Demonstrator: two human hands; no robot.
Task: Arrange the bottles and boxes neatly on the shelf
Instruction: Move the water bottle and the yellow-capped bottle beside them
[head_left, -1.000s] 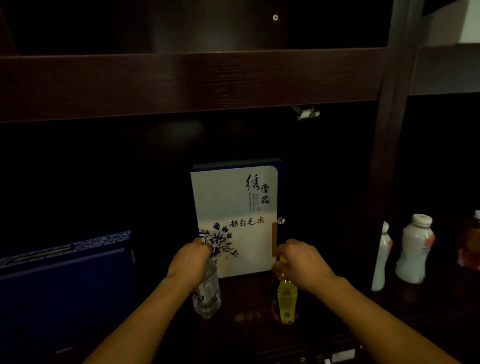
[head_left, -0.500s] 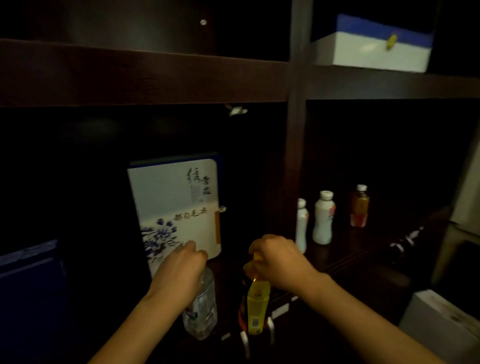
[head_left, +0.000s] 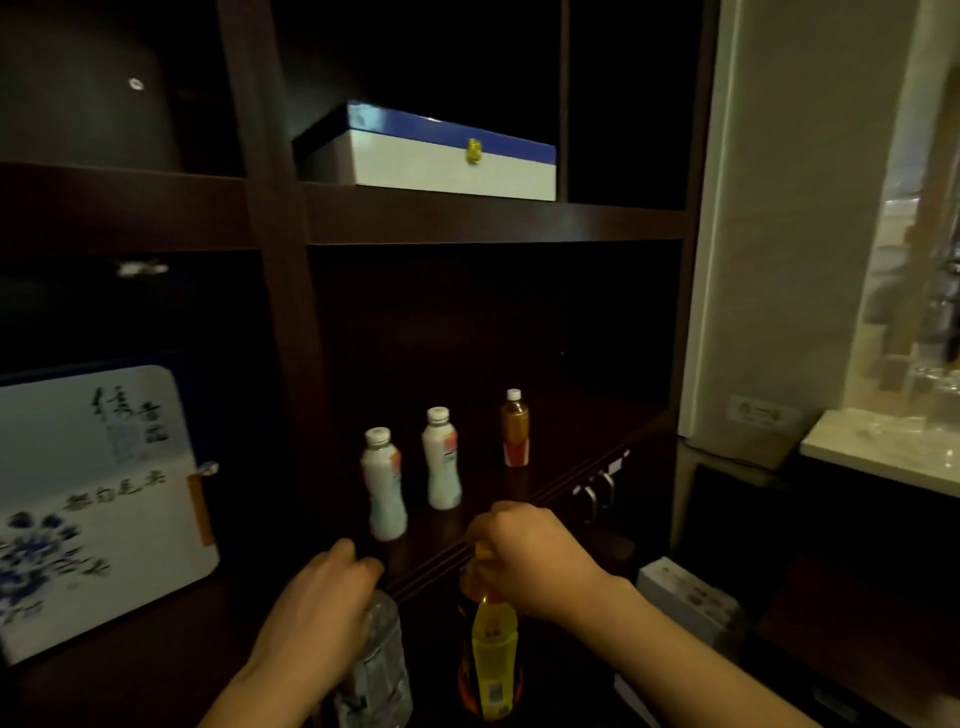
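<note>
- Head view: the left hand (head_left: 317, 597) is curled over the top of a clear water bottle (head_left: 376, 670). The right hand (head_left: 530, 561) pinches the neck of a yellow bottle (head_left: 493, 660), which hangs upright beneath it.
- A second ago both bottles stood just in front of the tea box (head_left: 104, 499), in the left compartment, with the same hands on their tops. Now the tea box sits far to the left of the picture, and the hands and bottles are past it.
- Part of that shift is the head turning right, but the bottles have moved too. They are now level with the upright post (head_left: 291, 364) and out in front of the shelf (head_left: 582, 441). Neither seems to rest on the board, though the dark hides their bases.
- The right compartment has come fully into sight. It holds a white bottle (head_left: 384, 483), a second white bottle (head_left: 442, 460) and an amber bottle (head_left: 515, 436), all upright in a slanting row and well apart from one another.
- A blue-and-white box (head_left: 447, 166) lies flat one level up, and a small white box (head_left: 685, 597) sits low on the right.
- My reading is that the two carried bottles are meant to join that row, leaving the tea box alone on its side. This would sort bottles from boxes, but placing is not yet done.
- The open board in front of and right of the row looks like the likely landing spot.
</note>
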